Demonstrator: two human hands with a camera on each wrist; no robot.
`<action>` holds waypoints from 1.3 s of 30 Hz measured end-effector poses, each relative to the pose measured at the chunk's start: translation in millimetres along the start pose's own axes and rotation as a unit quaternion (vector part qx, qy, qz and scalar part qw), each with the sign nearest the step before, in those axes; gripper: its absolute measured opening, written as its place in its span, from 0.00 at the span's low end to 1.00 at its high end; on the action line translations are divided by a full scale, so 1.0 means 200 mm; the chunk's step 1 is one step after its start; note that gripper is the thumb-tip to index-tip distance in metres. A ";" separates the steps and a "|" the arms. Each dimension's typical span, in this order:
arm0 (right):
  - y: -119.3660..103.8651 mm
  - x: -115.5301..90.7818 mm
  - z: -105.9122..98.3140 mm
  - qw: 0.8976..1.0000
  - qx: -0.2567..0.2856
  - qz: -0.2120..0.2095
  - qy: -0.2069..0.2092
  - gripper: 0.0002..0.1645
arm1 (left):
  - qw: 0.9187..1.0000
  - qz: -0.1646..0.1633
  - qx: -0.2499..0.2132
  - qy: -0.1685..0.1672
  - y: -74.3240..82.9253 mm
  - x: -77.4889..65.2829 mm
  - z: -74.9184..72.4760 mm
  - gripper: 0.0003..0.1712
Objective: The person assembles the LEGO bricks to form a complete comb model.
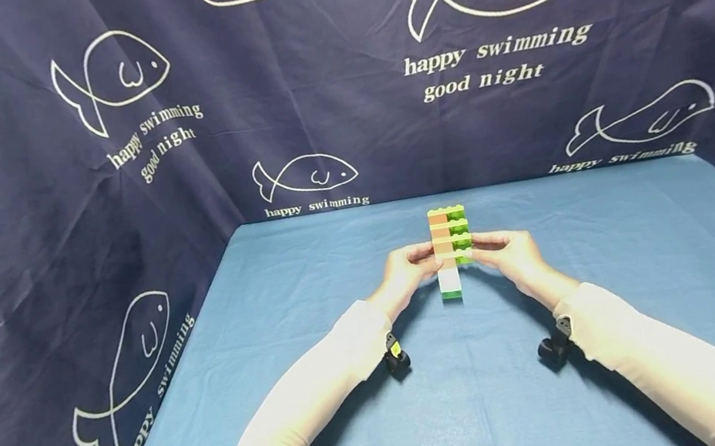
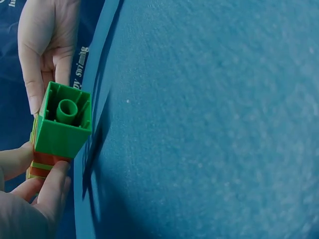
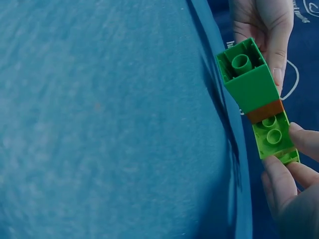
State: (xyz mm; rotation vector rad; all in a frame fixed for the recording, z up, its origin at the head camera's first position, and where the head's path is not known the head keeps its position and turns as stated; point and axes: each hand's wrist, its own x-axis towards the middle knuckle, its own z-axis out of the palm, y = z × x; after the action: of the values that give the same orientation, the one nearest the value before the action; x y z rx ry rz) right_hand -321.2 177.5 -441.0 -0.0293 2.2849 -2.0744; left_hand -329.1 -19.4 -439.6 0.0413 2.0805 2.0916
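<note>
brick tower (image 1: 452,251) middle hidden by fingers, top cut off in wrist views

Both arms wear long white sleeves, close-fitting to the wrists. A dark red cuff shows above the left sleeve (image 1: 314,393) near the elbow. A small black camera (image 1: 396,357) is strapped under each wrist. Hands are bare.

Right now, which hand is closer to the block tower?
Neither: both hold it. The left hand pinches the block tower from its left side, and the right hand from its right.
</note>
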 end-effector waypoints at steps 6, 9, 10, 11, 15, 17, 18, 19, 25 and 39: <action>0.02 0.01 0.00 1.000 0.020 0.019 -0.014 0.32 | 0.999 -0.011 0.037 -0.011 -0.02 0.02 -0.01 0.25; 0.03 0.02 0.00 0.999 0.042 0.028 -0.015 0.31 | 0.997 0.000 0.071 -0.019 -0.03 0.04 -0.01 0.26; 0.03 0.02 0.00 0.998 0.046 0.032 -0.016 0.31 | 0.996 0.001 0.085 -0.021 -0.03 0.04 -0.01 0.26; 0.03 0.02 0.00 0.998 0.049 0.035 -0.017 0.31 | 0.995 0.003 0.096 -0.023 -0.04 0.04 -0.01 0.26; 0.04 0.02 0.01 0.997 0.044 0.053 -0.021 0.31 | 0.990 0.000 0.137 -0.030 -0.05 0.05 -0.02 0.27; 0.04 0.03 0.01 0.997 0.037 0.061 -0.023 0.31 | 0.989 -0.004 0.142 -0.036 -0.05 0.05 -0.01 0.28; 0.05 0.03 0.01 0.997 0.032 0.065 -0.023 0.31 | 0.989 -0.004 0.145 -0.039 -0.05 0.05 -0.02 0.28; 0.05 0.03 0.01 0.997 0.029 0.069 -0.021 0.30 | 0.989 -0.005 0.144 -0.042 -0.05 0.05 -0.01 0.28; 0.05 0.03 0.02 0.997 0.008 0.072 -0.015 0.29 | 0.987 -0.007 0.154 -0.052 -0.04 0.04 -0.02 0.29; 0.05 0.05 0.01 0.998 -0.009 0.062 -0.025 0.29 | 0.989 -0.010 0.142 -0.052 -0.05 0.07 -0.03 0.31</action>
State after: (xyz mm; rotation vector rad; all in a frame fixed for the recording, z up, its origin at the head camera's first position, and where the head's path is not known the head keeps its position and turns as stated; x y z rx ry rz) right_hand -331.0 175.7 -451.9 0.0560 2.2166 -1.9696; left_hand -341.8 -23.7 -451.9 0.1650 2.2855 1.7283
